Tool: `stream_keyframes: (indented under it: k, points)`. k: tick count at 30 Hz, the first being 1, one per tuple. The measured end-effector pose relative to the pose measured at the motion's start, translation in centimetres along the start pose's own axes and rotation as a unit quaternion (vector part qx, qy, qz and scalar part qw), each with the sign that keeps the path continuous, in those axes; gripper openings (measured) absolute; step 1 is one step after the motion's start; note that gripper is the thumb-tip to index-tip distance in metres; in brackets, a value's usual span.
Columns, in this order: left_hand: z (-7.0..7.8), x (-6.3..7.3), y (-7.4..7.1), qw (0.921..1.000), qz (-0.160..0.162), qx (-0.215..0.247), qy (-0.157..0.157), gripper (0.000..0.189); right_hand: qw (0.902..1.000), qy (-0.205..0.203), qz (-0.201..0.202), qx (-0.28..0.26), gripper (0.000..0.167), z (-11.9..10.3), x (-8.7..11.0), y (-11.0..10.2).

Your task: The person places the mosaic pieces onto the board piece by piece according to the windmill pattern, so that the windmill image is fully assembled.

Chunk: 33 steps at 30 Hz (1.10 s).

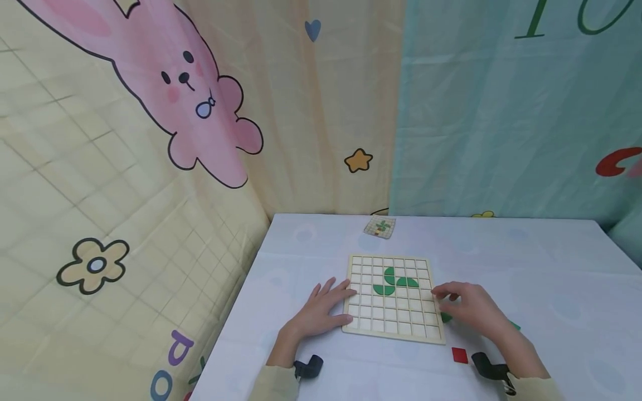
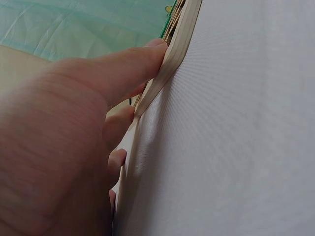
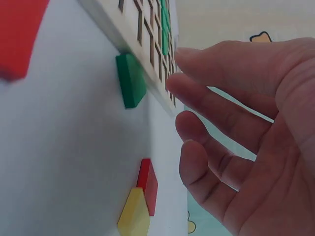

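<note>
A square wooden grid board (image 1: pixel 366 327) lies on the table, with several green quarter-round pieces (image 1: pixel 389 277) set in its upper middle cells. My left hand (image 1: pixel 323 309) rests against the board's left edge, fingers spread. In the left wrist view its thumb (image 2: pixel 133 66) touches the wooden rim (image 2: pixel 165 73). At the board's right edge, my right hand (image 1: pixel 468 307) hovers with loosely bent fingers. The right wrist view shows a gap between thumb (image 3: pixel 231 61) and index finger, and nothing held. Beneath that hand a green piece (image 3: pixel 130 81) lies beside the board.
A small pattern card (image 1: pixel 379 226) lies behind the board. A red square piece (image 1: pixel 459 355) sits near the board's lower right corner. In the right wrist view, another red piece (image 3: pixel 148 187) and a yellow piece (image 3: pixel 134 215) lie together on the table. Printed curtains hang behind.
</note>
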<state>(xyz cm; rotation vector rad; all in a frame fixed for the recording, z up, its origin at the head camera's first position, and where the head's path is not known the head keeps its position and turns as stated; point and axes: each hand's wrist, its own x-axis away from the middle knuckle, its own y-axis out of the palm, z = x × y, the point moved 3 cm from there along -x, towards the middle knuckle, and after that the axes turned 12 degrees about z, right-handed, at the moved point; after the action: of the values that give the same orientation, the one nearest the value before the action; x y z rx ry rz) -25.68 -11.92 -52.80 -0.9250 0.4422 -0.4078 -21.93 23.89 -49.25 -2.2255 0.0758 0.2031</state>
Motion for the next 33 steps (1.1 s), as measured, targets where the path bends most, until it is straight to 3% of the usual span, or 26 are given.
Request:
stream_keyframes:
  k: [6,20,33]
  points:
    - [-0.1,0.0,0.0,1.0000,-0.003,0.002,-0.002,0.061,0.9997,-0.001,-0.023,-0.007,0.036,0.6,0.5,-0.1]
    - [0.1,-0.2,0.0,0.9999,-0.008,0.004,-0.006,0.061,0.9992,0.024,-0.033,-0.001,0.044,1.6,0.9,0.5]
    - [0.1,-0.2,0.1,1.0000,-0.005,-0.004,-0.007,0.061,0.9975,0.026,-0.017,0.063,0.028,2.2,0.5,0.2]
